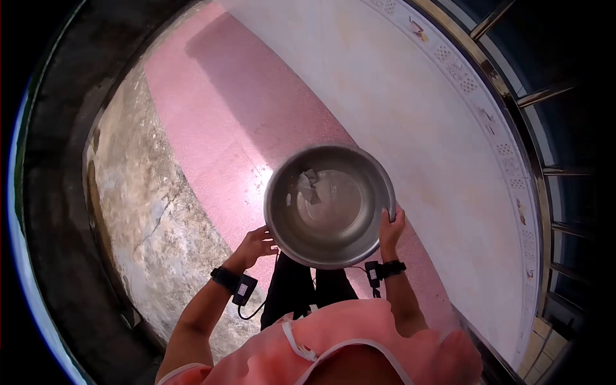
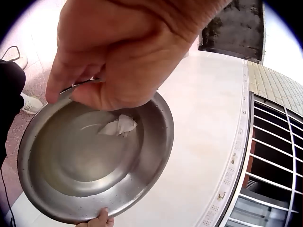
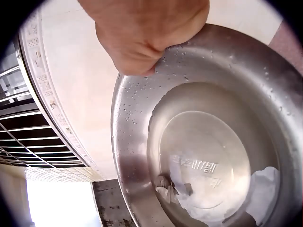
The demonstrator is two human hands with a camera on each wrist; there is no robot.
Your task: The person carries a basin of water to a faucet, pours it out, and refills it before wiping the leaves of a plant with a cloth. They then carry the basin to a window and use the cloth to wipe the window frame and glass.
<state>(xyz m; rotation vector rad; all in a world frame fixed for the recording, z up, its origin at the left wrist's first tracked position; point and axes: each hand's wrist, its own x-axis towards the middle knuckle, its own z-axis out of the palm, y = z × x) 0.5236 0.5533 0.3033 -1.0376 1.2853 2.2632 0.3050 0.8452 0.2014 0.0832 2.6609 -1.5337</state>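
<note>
A round metal basin [image 1: 362, 212] is held up in front of the person, above a pink strip of floor [image 1: 218, 102]. Shallow water [image 2: 90, 146] covers its bottom, and droplets cling inside near the rim. A crumpled pale scrap [image 1: 308, 186] lies inside, between the basin's centre and its far-left edge. The left hand [image 1: 258, 245] pinches the rim at the near-left edge; the right hand [image 1: 391, 229] grips it at the right edge, thumb over the rim. Each wrist wears a black strap [image 1: 393, 268]. Mottled concrete [image 1: 147, 192] borders the strip's left edge; a pale wall [image 1: 443, 167] borders its right, below window bars [image 2: 274, 142].
</note>
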